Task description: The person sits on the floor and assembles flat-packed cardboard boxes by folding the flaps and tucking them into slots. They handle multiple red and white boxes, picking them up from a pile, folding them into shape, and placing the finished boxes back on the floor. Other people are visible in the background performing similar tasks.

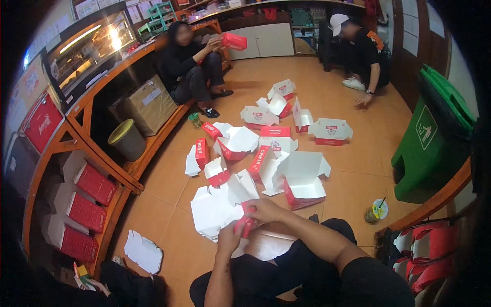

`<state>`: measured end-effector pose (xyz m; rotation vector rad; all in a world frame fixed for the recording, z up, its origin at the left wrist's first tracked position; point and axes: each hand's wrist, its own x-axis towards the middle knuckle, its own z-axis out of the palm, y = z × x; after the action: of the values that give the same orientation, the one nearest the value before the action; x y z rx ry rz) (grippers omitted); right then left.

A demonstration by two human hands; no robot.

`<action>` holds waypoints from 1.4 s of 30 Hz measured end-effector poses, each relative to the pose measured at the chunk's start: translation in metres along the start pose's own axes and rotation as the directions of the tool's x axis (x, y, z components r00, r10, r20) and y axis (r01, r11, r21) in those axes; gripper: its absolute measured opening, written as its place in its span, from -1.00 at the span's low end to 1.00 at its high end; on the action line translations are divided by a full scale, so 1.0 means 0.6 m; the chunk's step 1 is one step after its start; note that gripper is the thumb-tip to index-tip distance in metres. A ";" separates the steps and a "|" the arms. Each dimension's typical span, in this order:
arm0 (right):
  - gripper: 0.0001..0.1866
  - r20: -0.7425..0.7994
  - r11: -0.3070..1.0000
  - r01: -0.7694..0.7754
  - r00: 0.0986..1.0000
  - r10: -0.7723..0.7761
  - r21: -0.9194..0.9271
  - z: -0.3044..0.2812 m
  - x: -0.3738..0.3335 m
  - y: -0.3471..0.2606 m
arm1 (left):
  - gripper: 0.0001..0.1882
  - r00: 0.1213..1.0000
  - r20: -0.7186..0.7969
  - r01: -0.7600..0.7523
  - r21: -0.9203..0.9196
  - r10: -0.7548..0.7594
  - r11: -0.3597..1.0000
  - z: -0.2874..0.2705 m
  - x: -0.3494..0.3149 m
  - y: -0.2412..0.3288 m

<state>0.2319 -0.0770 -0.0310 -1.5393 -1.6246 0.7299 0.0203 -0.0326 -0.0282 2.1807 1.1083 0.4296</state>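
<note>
Both of my hands are closed on a red-and-white paper food box (pixel 246 225), low in front of my lap. My left hand (pixel 231 236) grips its near left side. From the right, my right hand (pixel 267 211) pinches its upper edge; the fingertips are partly hidden. Just beyond my hands lie white, unfolded box cartons (pixel 207 211). Farther out, several part-folded red-and-white boxes are spread on the floor, among them a large open box (pixel 305 179) with its white inside showing and a box with a printed front panel (pixel 330 131).
A person (pixel 192 66) at the far left holds a red box (pixel 234 41). Another person (pixel 363 56) crouches at the far right. A green bin (pixel 432 138) and a drink cup (pixel 376 211) stand to the right; stacked boxes (pixel 84 220) fill the left shelf. A flat carton (pixel 143 250) lies lower left.
</note>
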 end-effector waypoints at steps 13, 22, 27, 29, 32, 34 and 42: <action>-0.69 -0.385 0.953 -0.303 0.877 0.286 0.017 0.055 0.038 0.098 | -0.54 0.963 0.195 0.247 -0.370 -0.185 0.896 0.013 0.012 -0.035; -0.78 -0.186 0.979 0.157 0.966 -0.179 -0.127 0.045 0.011 0.012 | -0.65 0.967 0.218 0.206 -0.378 -0.130 0.903 0.007 0.009 -0.039; -0.77 -0.226 0.985 0.108 0.964 -0.137 -0.136 0.042 0.010 0.016 | -0.66 0.981 0.179 0.129 -0.335 -0.071 0.933 0.018 0.019 -0.056; -0.73 -0.057 0.981 0.151 0.986 -0.159 -0.125 0.035 0.009 0.025 | -0.64 0.982 0.179 0.108 -0.302 -0.055 0.947 0.022 0.018 -0.057; -0.66 0.048 0.993 0.071 0.997 -0.066 -0.097 0.030 0.003 0.016 | -0.61 0.981 0.174 0.133 -0.315 -0.081 0.940 0.019 0.011 -0.047; -0.63 -0.119 0.994 -0.017 0.993 0.003 -0.112 0.056 -0.003 0.007 | -0.63 0.985 0.147 0.144 -0.383 -0.094 0.912 0.019 0.016 -0.047; -0.79 -0.392 0.946 -0.124 0.888 0.241 0.301 0.034 0.024 0.004 | -0.62 0.873 -0.464 -0.061 -0.410 -0.150 0.910 0.017 0.035 -0.094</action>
<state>0.2166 -0.0607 -0.0420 -1.5358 -1.0223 0.6288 0.0043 0.0049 -0.0737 1.7016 1.1887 1.1353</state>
